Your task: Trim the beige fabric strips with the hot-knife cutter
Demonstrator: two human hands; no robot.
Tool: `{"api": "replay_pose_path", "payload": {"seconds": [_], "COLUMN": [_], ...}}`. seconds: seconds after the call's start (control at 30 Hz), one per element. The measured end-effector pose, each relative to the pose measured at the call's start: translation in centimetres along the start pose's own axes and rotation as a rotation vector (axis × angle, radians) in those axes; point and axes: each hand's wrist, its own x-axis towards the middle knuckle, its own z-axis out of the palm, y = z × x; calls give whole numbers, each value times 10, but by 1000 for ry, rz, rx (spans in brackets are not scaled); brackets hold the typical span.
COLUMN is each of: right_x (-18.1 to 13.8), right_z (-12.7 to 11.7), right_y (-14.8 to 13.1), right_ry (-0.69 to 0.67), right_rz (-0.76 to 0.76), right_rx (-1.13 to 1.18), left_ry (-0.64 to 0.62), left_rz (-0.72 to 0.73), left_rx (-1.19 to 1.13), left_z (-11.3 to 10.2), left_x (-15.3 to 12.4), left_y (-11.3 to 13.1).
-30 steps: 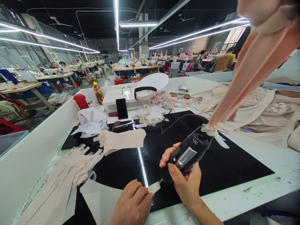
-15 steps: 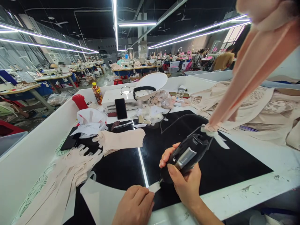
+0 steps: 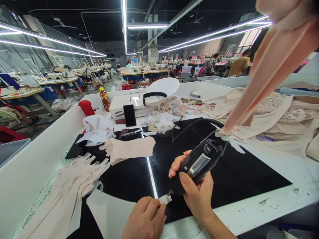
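My right hand [image 3: 198, 191] is wrapped round a black handheld power tool [image 3: 199, 164] with a silver panel. It tilts so that its small metal tip points down and left, at the end of a pale strip of fabric [image 3: 165, 199]. My left hand [image 3: 146, 217] has its fingers bent together over that strip, holding it against the glossy black board [image 3: 239, 179]. Most of the strip is hidden under the fingers. A knotted pink fabric band [image 3: 266, 76] runs from the tool's top end up to the right. Left of my hand lies a larger pale fabric piece [image 3: 109, 212].
Beige pieces form a stack [image 3: 132, 147] and a long pile [image 3: 59, 192] on the left. More lace-trimmed fabric [image 3: 264, 109] lies right. At the back stand a phone [image 3: 130, 115], a white box [image 3: 118, 109], a bottle [image 3: 104, 99] and a white plastic bag [image 3: 98, 126]. The tool's black cable [image 3: 194, 124] loops behind.
The tool's tip has shifted slightly left over the end of the strip, which looks a little more crumpled. Both hands keep their hold; the whole view has shifted slightly.
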Motion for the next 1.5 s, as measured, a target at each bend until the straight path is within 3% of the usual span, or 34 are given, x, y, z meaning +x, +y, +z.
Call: {"api": "replay_pose_path", "payload": {"seconds": [0.5,0.83,1.37,1.5], "right_x": [-6,-3,-4,-12], "right_z": [8,2,0,0], "right_y": [10,4,1,-2], "right_ry": [-110,-20,-28,-86], "right_rz": [26,-5,12,31], "right_rx": [18,2,32,47], "left_ry": [-5,-21,7,27], "left_rz": [-5,4,-7,-12], "left_rx": [-5,-2,-18,-26], "left_z": [-1,2,-2,-5], "left_x": [1,-3,-1,-1], "left_y": [0,0,-1,0]}}
